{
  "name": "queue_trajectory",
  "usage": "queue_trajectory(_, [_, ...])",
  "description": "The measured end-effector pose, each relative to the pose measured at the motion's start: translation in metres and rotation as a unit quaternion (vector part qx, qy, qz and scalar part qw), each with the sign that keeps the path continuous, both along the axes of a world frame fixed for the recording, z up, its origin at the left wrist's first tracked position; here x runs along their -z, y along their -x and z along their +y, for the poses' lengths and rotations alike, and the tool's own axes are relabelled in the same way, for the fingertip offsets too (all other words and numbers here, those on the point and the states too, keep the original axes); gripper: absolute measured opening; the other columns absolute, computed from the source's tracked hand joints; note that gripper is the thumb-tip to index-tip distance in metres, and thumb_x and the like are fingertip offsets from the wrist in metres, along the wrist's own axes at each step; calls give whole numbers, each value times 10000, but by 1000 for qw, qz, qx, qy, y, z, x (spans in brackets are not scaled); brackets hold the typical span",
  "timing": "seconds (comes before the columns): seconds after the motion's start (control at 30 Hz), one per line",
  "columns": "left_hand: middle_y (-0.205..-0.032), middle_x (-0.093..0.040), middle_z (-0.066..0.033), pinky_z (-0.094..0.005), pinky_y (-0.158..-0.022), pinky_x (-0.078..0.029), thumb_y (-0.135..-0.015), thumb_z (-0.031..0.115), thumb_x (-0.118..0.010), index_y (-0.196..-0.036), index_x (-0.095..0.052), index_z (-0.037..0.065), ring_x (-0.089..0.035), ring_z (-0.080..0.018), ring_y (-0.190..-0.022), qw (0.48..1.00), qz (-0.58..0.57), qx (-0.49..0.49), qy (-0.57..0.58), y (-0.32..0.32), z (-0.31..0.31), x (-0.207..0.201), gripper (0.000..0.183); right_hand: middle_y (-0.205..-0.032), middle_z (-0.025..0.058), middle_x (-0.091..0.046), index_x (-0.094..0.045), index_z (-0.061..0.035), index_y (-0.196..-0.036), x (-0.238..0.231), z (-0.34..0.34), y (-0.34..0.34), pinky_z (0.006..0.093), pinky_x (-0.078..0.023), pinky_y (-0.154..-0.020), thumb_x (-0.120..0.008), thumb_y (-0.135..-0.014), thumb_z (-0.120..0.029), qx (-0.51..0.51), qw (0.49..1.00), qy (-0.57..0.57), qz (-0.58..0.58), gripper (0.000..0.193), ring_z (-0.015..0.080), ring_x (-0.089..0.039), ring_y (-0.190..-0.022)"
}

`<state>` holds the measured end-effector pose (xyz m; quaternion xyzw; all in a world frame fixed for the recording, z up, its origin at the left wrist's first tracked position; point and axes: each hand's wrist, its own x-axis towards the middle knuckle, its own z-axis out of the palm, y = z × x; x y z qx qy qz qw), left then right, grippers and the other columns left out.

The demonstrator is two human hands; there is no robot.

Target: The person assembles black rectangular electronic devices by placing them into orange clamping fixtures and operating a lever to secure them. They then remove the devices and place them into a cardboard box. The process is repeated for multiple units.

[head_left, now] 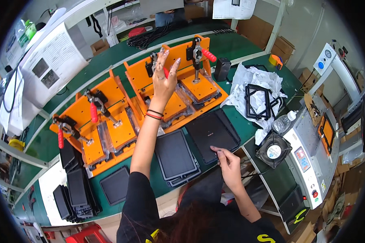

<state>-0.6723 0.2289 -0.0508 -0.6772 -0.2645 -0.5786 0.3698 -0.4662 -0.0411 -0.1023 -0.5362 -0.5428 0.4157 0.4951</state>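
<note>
Centrally, left hand (164, 84) at red lever (166, 73); right hand (230, 167) nearer panel (213, 133).
Left loosely spread, right half-curled; holds unclear.

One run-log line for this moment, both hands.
left hand: open, over orange clamp fixture, contact unclear | right hand: fingers bent, at black panel, grip unclear | dark panel stack: between forearms

A clear plastic bottle (285, 122) lies beside a black fan (273, 151).
</note>
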Motion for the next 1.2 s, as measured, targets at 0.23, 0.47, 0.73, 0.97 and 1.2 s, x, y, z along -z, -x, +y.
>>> queue_trajectory(0.23, [-952, -646, -121, -286, -638, -524, -694, 7, -627, -1000, -682, 37, -638, -214, -751, 996, 86, 6, 28, 6, -7, -17, 312, -996, 67, -685, -657, 16, -1080, -9, -2, 0, 193, -406, -596, -485, -963, -124, 26, 998, 50, 33, 251, 35, -469, -650])
queue_trajectory(0.47, [-794, -535, -109, -331, -466, -473, -747, -65, -567, -795, -561, 54, -579, -253, -569, 996, -61, 17, 58, -6, -6, -70, 128, -990, 50, -682, -657, 18, -1075, -9, 9, 3, 186, -389, -593, -479, -970, -138, 5, 997, 71, 36, 258, 27, -449, -646])
queue_trajectory(0.73, [-913, -671, -166, -265, -513, -519, -957, 102, -345, -991, -551, -41, -693, -235, -652, 821, -205, 173, 504, 42, 68, -125, 253, -943, 43, -684, -655, 16, -1066, -10, 23, 10, 209, -409, -589, -479, -973, -163, -55, 995, 63, 46, 268, 46, -471, -649])
queue_trajectory(0.97, [-998, -623, -292, -478, -797, -489, -895, 206, -460, -988, -552, -49, -611, -435, -937, 857, -157, -125, 474, 107, 125, -105, 286, -752, 103, -652, -663, 22, -1010, 25, 104, 76, 265, -447, -584, -509, -950, -197, -150, 988, -35, 24, 275, 127, -558, -605])
queue_trajectory(1.2, [-1038, -524, -285, -496, -809, -432, -872, 129, -576, -1146, -411, -44, -516, -443, -950, 935, -47, -194, 292, 30, -49, -82, 364, -718, 106, -650, -653, 35, -1032, 69, 183, 85, 278, -493, -604, -540, -931, -191, -197, 979, -34, -49, 272, 135, -617, -640])
